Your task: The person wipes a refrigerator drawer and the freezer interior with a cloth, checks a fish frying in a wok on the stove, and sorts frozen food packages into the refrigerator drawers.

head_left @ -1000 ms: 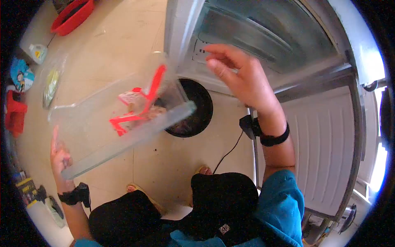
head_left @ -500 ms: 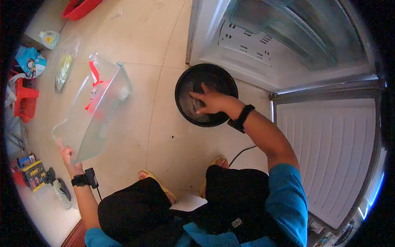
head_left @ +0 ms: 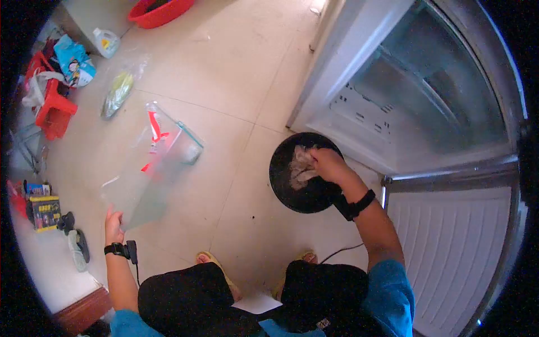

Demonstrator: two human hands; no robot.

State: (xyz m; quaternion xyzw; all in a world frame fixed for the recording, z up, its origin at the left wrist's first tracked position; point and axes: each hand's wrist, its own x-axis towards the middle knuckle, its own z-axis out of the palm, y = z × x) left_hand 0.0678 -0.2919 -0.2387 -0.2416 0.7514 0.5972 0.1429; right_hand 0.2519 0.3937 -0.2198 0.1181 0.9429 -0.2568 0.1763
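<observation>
My left hand (head_left: 114, 226) grips the near end of a clear plastic drawer (head_left: 149, 194), which is tilted at the left. Red and white packaging (head_left: 158, 132) lies inside the drawer toward its far end. At the right, my right hand (head_left: 328, 164) is closed on a pale, crumpled plastic bag (head_left: 302, 167), over a round black basin (head_left: 286, 188) on the floor. The contents of the bag cannot be made out.
An open fridge (head_left: 359, 121) with its white ribbed door (head_left: 449, 241) stands at the right. At the left are a bagged green vegetable (head_left: 119, 92), a red stool (head_left: 56, 112), a white bottle (head_left: 106, 42) and slippers (head_left: 77, 251). A red basin (head_left: 160, 14) sits at the top.
My right hand has moved from beside the fridge down to the black basin and has taken hold of the pale bag. The drawer in my left hand has swung left, away from the basin.
</observation>
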